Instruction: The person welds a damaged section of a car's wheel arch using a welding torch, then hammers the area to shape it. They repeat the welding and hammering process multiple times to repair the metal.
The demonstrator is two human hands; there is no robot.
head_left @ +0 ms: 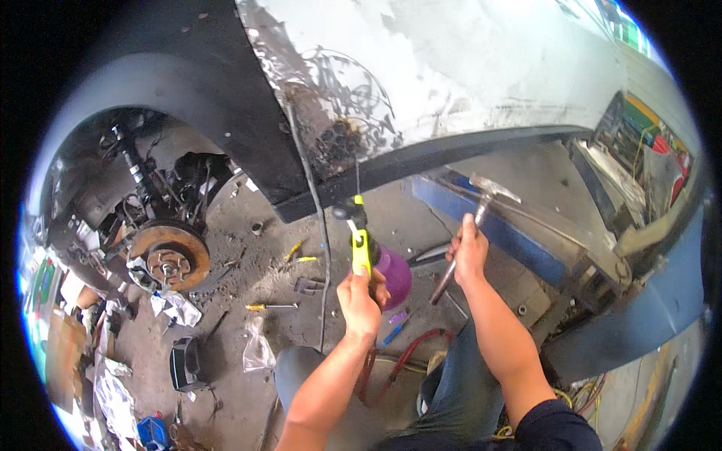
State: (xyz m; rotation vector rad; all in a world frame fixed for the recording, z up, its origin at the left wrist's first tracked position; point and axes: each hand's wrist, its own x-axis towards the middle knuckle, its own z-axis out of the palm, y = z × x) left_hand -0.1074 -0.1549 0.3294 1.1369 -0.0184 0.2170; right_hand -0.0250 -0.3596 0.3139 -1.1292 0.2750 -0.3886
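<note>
My left hand [361,304] is closed around the yellow-green handle of a spray bottle [395,278] with a purple body. Its nozzle points up at the lower corner of a white car door [481,68], and a thin pale line runs from the nozzle to the sill. Dark, scorched or wet-looking marks [342,139] cover that corner. Farther right, my right hand [470,252] grips a hammer [492,188] by its handle, with the metal head up and clear of the car.
At left, a rusty brake disc [169,255] sits in the wheel arch. A grey cable [320,218] hangs beside the door. A blue lift beam [489,225] lies under the car. Scattered on the floor are a screwdriver [272,307], a plastic bag [258,346] and red hose [406,361].
</note>
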